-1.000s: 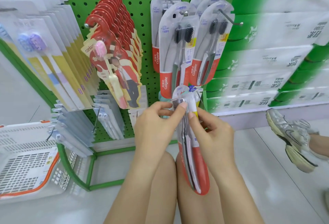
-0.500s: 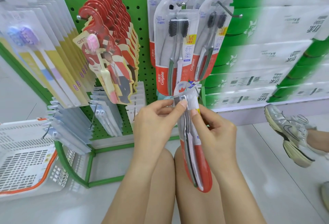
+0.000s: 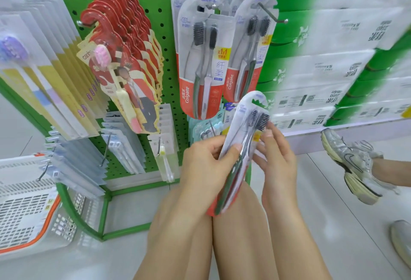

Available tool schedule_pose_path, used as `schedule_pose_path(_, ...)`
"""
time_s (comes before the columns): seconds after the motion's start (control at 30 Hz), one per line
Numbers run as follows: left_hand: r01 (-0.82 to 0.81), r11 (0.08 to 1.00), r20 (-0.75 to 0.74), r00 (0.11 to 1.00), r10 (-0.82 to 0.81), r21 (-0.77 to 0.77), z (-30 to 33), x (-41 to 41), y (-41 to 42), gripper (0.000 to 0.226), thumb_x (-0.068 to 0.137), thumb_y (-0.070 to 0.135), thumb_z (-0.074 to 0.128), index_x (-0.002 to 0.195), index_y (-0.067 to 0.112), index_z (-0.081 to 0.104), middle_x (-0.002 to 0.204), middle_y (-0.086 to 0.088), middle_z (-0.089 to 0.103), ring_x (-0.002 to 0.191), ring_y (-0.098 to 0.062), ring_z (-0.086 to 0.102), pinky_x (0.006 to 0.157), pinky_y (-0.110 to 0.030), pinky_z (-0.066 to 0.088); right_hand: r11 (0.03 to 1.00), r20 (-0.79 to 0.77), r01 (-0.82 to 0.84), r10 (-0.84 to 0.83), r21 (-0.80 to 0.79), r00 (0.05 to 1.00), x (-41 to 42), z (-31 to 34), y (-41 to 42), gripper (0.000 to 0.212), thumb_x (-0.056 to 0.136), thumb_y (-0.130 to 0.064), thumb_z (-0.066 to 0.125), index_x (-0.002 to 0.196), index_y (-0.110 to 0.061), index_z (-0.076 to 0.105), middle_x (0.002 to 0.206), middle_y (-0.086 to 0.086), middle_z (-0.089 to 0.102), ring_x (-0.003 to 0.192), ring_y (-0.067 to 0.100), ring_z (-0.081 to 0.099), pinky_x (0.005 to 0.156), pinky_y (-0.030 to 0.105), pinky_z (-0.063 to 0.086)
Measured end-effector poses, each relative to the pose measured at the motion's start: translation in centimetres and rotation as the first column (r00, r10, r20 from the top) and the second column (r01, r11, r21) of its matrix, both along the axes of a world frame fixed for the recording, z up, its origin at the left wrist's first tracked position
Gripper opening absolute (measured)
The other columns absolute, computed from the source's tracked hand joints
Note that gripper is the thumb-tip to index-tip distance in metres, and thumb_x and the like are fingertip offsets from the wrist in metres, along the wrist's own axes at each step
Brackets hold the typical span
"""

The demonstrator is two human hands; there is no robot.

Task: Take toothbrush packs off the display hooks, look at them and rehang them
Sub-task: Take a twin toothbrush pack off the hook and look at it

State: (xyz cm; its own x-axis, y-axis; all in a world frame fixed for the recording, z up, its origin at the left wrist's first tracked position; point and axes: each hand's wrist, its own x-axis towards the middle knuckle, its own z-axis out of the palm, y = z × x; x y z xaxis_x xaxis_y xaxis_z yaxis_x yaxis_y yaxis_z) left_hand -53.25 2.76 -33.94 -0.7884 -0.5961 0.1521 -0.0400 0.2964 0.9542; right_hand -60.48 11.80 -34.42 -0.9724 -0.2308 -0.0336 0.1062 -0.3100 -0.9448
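I hold a red and grey Colgate toothbrush pack [image 3: 242, 137] slanted in front of the green pegboard [image 3: 169, 62]. My left hand [image 3: 206, 168] grips its left edge, thumb across the front. My right hand [image 3: 275, 159] holds the right edge near the black bristles. More Colgate packs [image 3: 200, 57] hang on hooks above, and a second row [image 3: 246, 46] hangs beside them on a hook [image 3: 273, 16] whose bare end sticks out. Red carded packs [image 3: 124, 57] hang to the left.
White and yellow packs [image 3: 44, 68] hang far left, flat clear packs [image 3: 73, 159] lower down. A white basket with orange trim [image 3: 24, 210] stands on the floor at left. Tissue boxes [image 3: 333, 57] fill the right shelf. Another person's sneaker [image 3: 353, 164] is at right.
The pack has tilted, its top swinging up and right so the bristle end shows. My left thumb slid lower on it. The view moved closer to the pegboard.
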Motion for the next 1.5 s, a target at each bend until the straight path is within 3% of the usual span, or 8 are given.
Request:
schedule_pose_path(0.17, -0.037, 0.960, 0.066, 0.996, 0.058, -0.279, 0.5, 0.0, 0.7, 0.026, 0.083, 0.039, 0.052, 0.090, 0.023, 0.072, 0.073, -0.003, 0.069, 0.073, -0.023, 0.064, 0.069, -0.040, 0.051, 1.000, -0.068, 0.009, -0.007, 0.030, 0.998, -0.4, 0.7, 0.0, 0.039, 0.082, -0.044, 0.064, 0.118, -0.029, 0.060, 0.099, -0.017, 0.072, 0.105, 0.009, 0.066, 0.091, 0.025, 0.052)
schedule_pose_path(0.37, -0.006, 0.950, 0.083, 0.996, 0.034, -0.311, 0.4, 0.2, 0.9, 0.023, 0.084, 0.040, 0.054, 0.095, 0.031, 0.071, 0.070, -0.002, 0.066, 0.070, -0.021, 0.062, 0.068, -0.032, 0.048, 0.999, -0.113, -0.007, 0.011, 0.032, 0.994, -0.5, 0.2, -0.3, 0.039, 0.078, -0.037, 0.063, 0.114, -0.020, 0.066, 0.087, -0.010, 0.073, 0.088, 0.008, 0.066, 0.088, 0.029, 0.053)
schedule_pose_path(0.67, 0.116, 0.989, 0.071, 0.991, -0.109, -0.089, 0.5, 0.2, -0.2, 0.015, 0.085, 0.027, 0.072, 0.092, 0.040, 0.073, 0.089, 0.022, 0.073, 0.084, 0.003, 0.068, 0.081, -0.024, 0.053, 0.995, -0.040, 0.095, -0.095, 0.007, 0.995, -0.6, 0.1, -0.4, 0.026, 0.087, -0.029, 0.068, 0.112, -0.027, 0.064, 0.102, -0.003, 0.069, 0.095, 0.010, 0.067, 0.090, 0.037, 0.054)
schedule_pose_path(0.9, 0.093, 0.989, 0.079, 0.992, -0.103, 0.117, -0.3, 0.7, -2.1, 0.004, 0.088, 0.017, 0.071, 0.087, 0.015, 0.074, 0.083, 0.004, 0.077, 0.083, -0.011, 0.073, 0.082, -0.036, 0.056, 0.994, -0.017, 0.106, -0.105, 0.029, 0.994, -1.3, 0.5, 0.4, 0.081, 0.066, -0.044, 0.069, 0.139, -0.027, 0.041, 0.122, -0.002, 0.060, 0.097, -0.006, 0.063, 0.090, 0.024, 0.053)
schedule_pose_path(1.03, 0.138, 0.932, 0.008, 0.989, -0.150, 0.336, -0.6, 0.4, -1.9, 0.010, 0.089, 0.015, 0.068, 0.093, 0.010, 0.075, 0.089, -0.010, 0.076, 0.089, -0.031, 0.072, 0.085, -0.045, 0.055, 0.993, -0.026, -0.115, 0.116, 0.037, 0.993, -1.3, 0.1, 1.1, 0.027, 0.084, -0.027, 0.063, 0.110, -0.022, 0.065, 0.081, -0.004, 0.068, 0.068, 0.005, 0.063, 0.062, 0.017, 0.051)
schedule_pose_path(1.13, 0.183, 0.883, -0.001, 0.979, -0.202, 0.432, -0.9, 0.1, -1.4, 0.011, 0.089, 0.016, 0.067, 0.097, 0.015, 0.074, 0.091, -0.009, 0.076, 0.084, -0.024, 0.073, 0.082, -0.039, 0.057, 0.966, 0.091, -0.256, 0.253, 0.018, 0.963, -1.4, -0.8, 2.0, 0.022, 0.084, -0.025, 0.060, 0.096, -0.010, 0.071, 0.086, 0.008, 0.074, 0.072, 0.018, 0.067, 0.067, 0.029, 0.052)
schedule_pose_path(1.27, -0.055, 0.994, 0.034, 0.998, 0.051, 0.098, -2.1, -0.7, -0.4, 0.020, 0.086, 0.023, 0.074, 0.101, 0.033, 0.067, 0.090, 0.012, 0.072, 0.078, 0.005, 0.066, 0.080, -0.023, 0.053, 0.984, 0.103, -0.177, 0.174, 0.015, 0.979, -1.3, -1.1, 2.4, 0.020, 0.091, -0.024, 0.056, 0.092, -0.010, 0.070, 0.080, 0.003, 0.074, 0.066, 0.012, 0.066, 0.058, 0.020, 0.052)
schedule_pose_path(1.5, -0.025, 0.959, 0.037, 0.999, 0.037, -0.282, -3.4, -0.4, 1.5, 0.037, 0.071, 0.051, 0.071, 0.100, 0.030, 0.071, 0.106, 0.017, 0.060, 0.102, 0.006, 0.056, 0.089, -0.006, 0.039, 0.999, 0.092, -0.048, 0.046, 0.014, 0.995, -1.0, -1.1, 2.3, 0.026, 0.097, -0.022, 0.052, 0.081, -0.012, 0.068, 0.068, 0.001, 0.071, 0.059, 0.013, 0.064, 0.055, 0.021, 0.052)
